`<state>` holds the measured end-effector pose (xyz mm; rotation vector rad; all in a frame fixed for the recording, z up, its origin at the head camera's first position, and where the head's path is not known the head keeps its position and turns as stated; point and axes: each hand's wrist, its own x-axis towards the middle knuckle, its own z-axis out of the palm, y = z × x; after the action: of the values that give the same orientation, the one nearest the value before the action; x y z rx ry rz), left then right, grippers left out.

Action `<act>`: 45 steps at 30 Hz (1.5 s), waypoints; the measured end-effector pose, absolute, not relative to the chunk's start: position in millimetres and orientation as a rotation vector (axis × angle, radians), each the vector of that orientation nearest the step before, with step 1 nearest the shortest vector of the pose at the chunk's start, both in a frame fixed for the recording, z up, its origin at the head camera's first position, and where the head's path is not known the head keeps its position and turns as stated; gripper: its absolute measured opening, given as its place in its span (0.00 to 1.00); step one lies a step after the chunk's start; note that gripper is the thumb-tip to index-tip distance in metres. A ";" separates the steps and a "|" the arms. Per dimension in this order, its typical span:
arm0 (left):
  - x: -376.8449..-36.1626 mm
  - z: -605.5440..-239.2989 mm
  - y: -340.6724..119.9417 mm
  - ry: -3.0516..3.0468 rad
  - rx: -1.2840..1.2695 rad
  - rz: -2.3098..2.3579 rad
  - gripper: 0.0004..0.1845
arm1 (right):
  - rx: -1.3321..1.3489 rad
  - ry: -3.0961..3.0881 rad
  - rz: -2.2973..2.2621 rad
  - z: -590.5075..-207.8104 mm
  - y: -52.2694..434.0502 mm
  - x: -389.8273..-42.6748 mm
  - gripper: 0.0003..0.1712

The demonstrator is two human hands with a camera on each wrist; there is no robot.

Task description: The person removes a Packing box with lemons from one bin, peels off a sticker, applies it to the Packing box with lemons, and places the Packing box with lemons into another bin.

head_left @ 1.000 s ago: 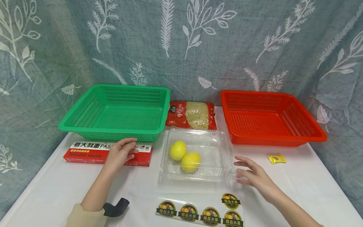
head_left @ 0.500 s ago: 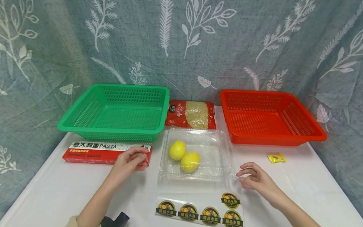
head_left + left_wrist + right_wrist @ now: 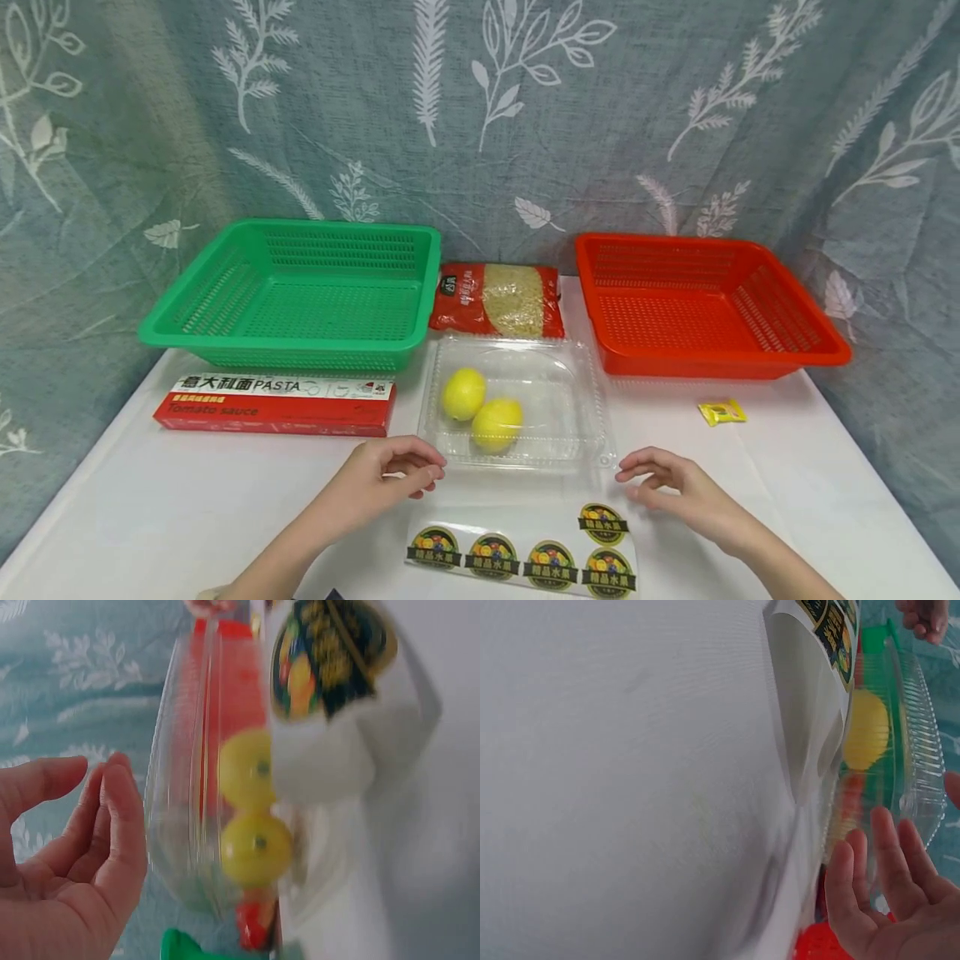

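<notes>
The left hand [image 3: 381, 477] and right hand [image 3: 681, 493] have loose, bent fingers, holding nothing; the clear plastic box [image 3: 553, 404] with two lemons [image 3: 497, 425] lies just past their fingertips, its long side running left to right; neither hand looks clearly nearer.

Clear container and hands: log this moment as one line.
left hand: empty | right hand: empty | clear container: two yellow fruits inside | sticker sheet: in front of clear container

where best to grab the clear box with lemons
Probably take the box by its left and right rims, one hand from each side: it lies flat and wide, edges jutting, and the left hand and right hand are near its front corners.
</notes>
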<state>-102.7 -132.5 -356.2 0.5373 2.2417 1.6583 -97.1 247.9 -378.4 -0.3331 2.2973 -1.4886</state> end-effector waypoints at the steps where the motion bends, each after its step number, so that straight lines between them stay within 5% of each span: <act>1: -101.6 -357.3 -130.0 2.262 0.561 1.633 0.12 | -0.341 2.301 -1.477 -379.0 247.9 -96.9 0.19; 14: -98.3 -362.0 -104.4 2.251 0.772 1.360 0.14 | -0.390 2.277 -1.423 -385.8 248.5 -91.5 0.19; 23: -91.7 -358.1 -78.2 2.475 1.202 0.993 0.16 | -0.345 2.291 -1.315 -388.1 248.9 -89.8 0.22; 45: -93.8 -381.5 -37.3 2.623 1.489 0.505 0.18 | -0.261 2.075 -1.433 -388.5 241.1 -94.2 0.27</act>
<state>-93.8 -37.3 -381.5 1.4894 2.6234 0.5049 -94.2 241.1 -388.5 -0.2613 2.0753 -1.4326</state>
